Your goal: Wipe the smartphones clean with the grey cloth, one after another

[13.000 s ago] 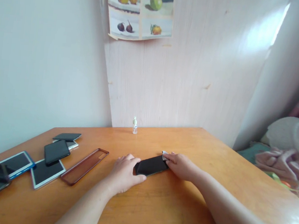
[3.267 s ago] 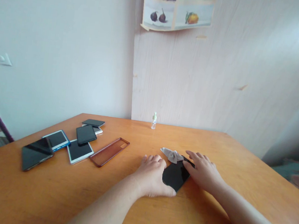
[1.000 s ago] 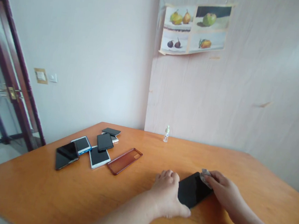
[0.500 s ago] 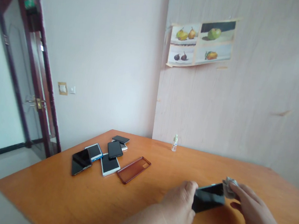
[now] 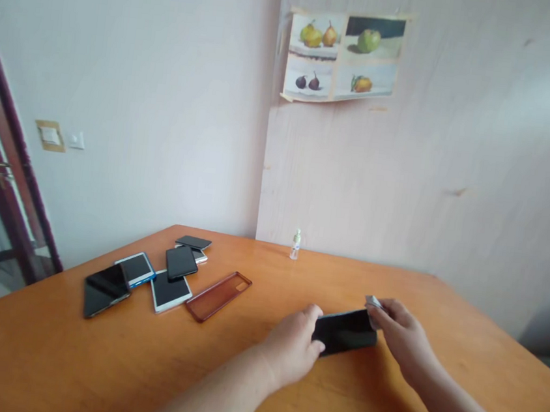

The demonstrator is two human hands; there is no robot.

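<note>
My left hand (image 5: 292,349) is closed around the left end of a black smartphone (image 5: 346,333), held tilted just above the wooden table. Between the fingers of my right hand (image 5: 401,337) is a small crumpled grey-white cloth (image 5: 372,305), which meets the phone's far right corner. Most of the cloth is hidden by the fingers. To the left of my hands lies a clear reddish-brown phone case (image 5: 219,297), flat on the table with its camera cutout at the far right end.
Several other phones lie in a loose cluster at the left, among them a black one (image 5: 107,290), a blue-edged one (image 5: 135,269) and a white one (image 5: 171,291). A small clear bottle (image 5: 295,245) stands at the back of the orange-brown table (image 5: 140,362), near the wall.
The camera view has swung to the right, so everything sits further left. The smartphone is still in my left hand, and the cloth is still at its right end, now mostly covered by my fingers.
</note>
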